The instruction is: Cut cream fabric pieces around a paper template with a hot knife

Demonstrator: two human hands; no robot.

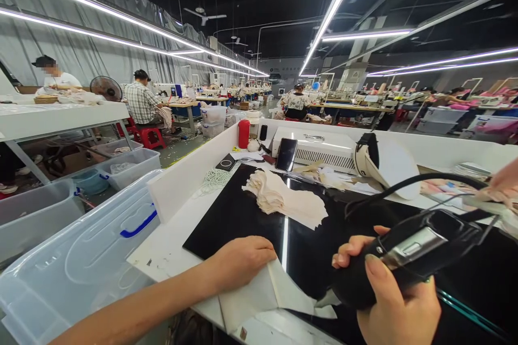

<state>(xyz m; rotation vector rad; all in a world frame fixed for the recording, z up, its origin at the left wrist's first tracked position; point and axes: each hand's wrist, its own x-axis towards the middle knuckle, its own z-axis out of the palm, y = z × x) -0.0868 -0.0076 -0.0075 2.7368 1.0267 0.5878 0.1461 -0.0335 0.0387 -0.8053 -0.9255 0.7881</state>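
Note:
My left hand (245, 261) is closed on the upper edge of a pale sheet (267, 294) that lies over the front edge of the black board (237, 210). In my right hand (399, 296) is a black handheld device (408, 253) with a silver plate, its cable curving up behind it. The device's lower end is close to the sheet's right tip. Further back on the board rests a ruffled stack of cream fabric pieces (283, 197), touched by neither hand.
A phone (286, 154), a white vented box (315, 148), a red container (244, 133) and a white visor (388, 167) stand behind the board. Another person's hand (504, 183) is at the right edge. Plastic bins (84, 259) sit left of the table.

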